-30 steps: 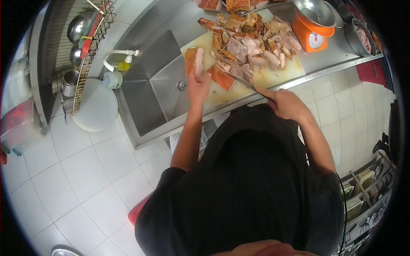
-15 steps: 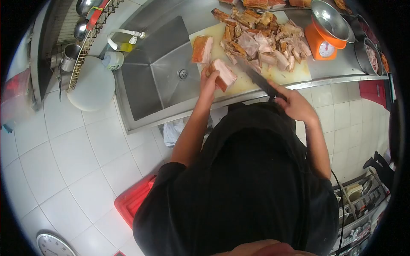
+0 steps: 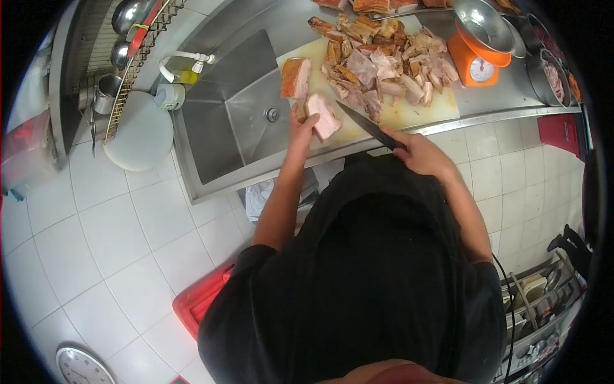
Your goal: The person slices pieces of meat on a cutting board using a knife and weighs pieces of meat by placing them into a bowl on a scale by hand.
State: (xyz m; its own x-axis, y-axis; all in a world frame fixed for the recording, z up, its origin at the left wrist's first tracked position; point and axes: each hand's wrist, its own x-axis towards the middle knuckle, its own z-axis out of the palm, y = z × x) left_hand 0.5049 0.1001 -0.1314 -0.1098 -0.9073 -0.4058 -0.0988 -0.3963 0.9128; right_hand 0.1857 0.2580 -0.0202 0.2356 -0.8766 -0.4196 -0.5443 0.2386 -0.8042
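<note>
My left hand point(image 3: 302, 131) grips a thick block of pork point(image 3: 323, 117) at the left end of the cutting board point(image 3: 422, 114). In my right hand point(image 3: 425, 153) is a kitchen knife point(image 3: 364, 123) with a dark handle. Its blade points up and left across the board, with the tip a little to the right of the held block. A second pork block point(image 3: 296, 77) with browned skin lies just beyond my left hand. Past the blade spreads a heap of cut roast meat and bones point(image 3: 384, 61).
Left of the board is a steel sink point(image 3: 233, 128) with a white faucet point(image 3: 185, 57). An orange kitchen scale point(image 3: 476, 61) with a metal bowl stands to the right, near pots of meat point(image 3: 553, 80). A red plastic container point(image 3: 198, 301) sits low on the left.
The knife has shifted left and its blade now lies closer to the block. My left hand has turned the block slightly, showing more of its pale cut face.
</note>
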